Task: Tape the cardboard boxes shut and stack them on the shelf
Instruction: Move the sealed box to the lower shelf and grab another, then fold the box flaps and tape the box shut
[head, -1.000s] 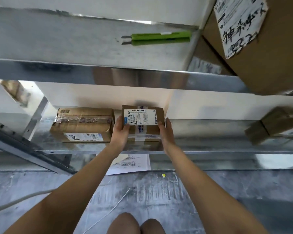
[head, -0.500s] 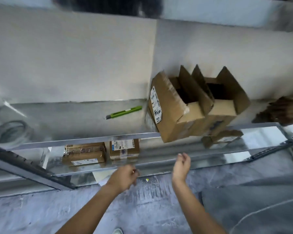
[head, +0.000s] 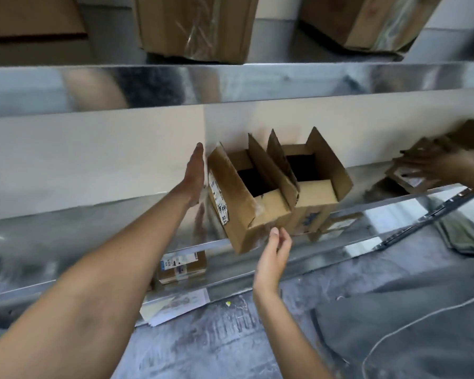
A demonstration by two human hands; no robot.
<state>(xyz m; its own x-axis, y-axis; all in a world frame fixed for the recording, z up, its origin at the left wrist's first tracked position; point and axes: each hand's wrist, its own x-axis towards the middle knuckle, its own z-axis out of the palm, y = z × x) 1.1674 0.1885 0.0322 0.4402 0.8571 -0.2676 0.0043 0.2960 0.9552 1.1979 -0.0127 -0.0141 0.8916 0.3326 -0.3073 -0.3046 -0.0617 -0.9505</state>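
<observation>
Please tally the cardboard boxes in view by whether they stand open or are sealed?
Open boxes on the middle shelf: 2, the left and the right.
Sealed boxes on the top shelf: 2, and.
Sealed box on the bottom shelf: 1.
Total: 5.

Both hands have left the small taped box [head: 182, 266]. The left hand [head: 193, 176] now reaches flat beside the open box [head: 246, 198]; the right hand [head: 274, 255] has risen just below it.

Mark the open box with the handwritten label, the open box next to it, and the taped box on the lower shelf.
labelled open box [head: 241, 214]: head view, on its front cardboard wall.
second open box [head: 316, 194]: head view, on its near flap.
taped box [head: 182, 266]: head view, on its labelled front.
</observation>
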